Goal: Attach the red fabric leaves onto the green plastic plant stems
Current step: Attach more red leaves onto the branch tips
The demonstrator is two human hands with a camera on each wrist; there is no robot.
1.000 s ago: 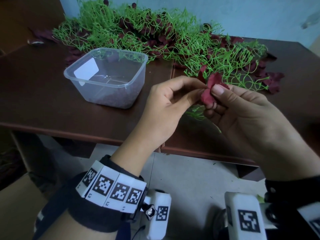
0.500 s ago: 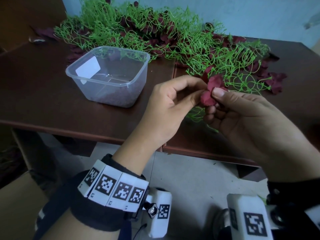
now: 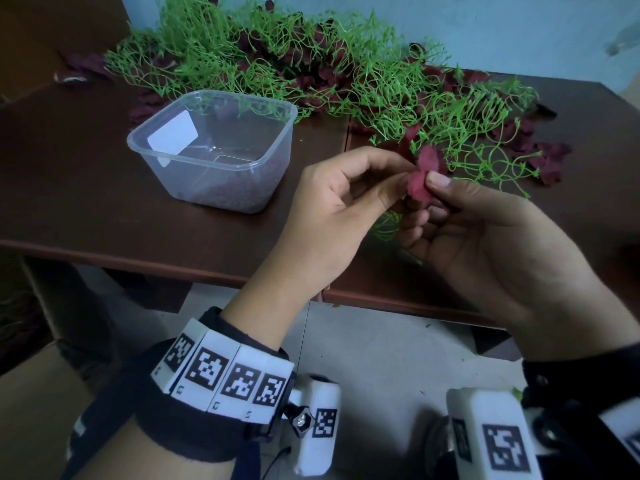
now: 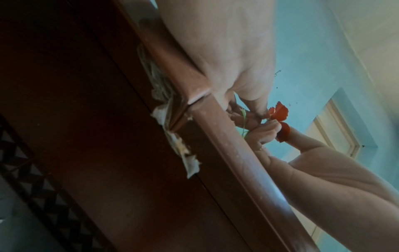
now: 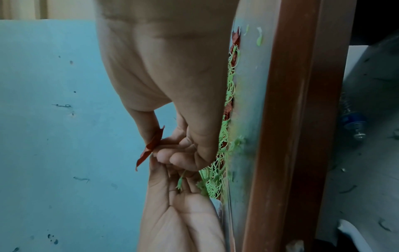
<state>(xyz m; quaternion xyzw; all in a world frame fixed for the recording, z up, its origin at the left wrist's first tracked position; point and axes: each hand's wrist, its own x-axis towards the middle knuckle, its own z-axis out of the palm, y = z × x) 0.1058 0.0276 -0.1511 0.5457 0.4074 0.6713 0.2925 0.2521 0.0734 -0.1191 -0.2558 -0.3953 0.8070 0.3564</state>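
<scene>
A red fabric leaf (image 3: 423, 173) is held above the table's front edge between both hands. My left hand (image 3: 401, 178) pinches its left side with thumb and forefinger. My right hand (image 3: 433, 192) pinches it from the right, thumb on top. A green plastic stem sprig (image 3: 387, 227) hangs below the fingers; where it meets the leaf is hidden. The left wrist view shows the leaf (image 4: 280, 113) and a bit of stem (image 4: 244, 120) between the fingertips. In the right wrist view the leaf (image 5: 151, 148) is edge-on, with the stem tip (image 5: 180, 182) under my curled fingers.
A long heap of green stems (image 3: 311, 64) mixed with dark red leaves (image 3: 550, 161) runs along the back of the brown table (image 3: 86, 188). A clear plastic tub (image 3: 214, 150) stands left of my hands. A blue wall rises behind the table.
Both hands stay in nearly the same spot. The leaf has turned slightly between the fingertips, and my left thumb and forefinger have closed in on it.
</scene>
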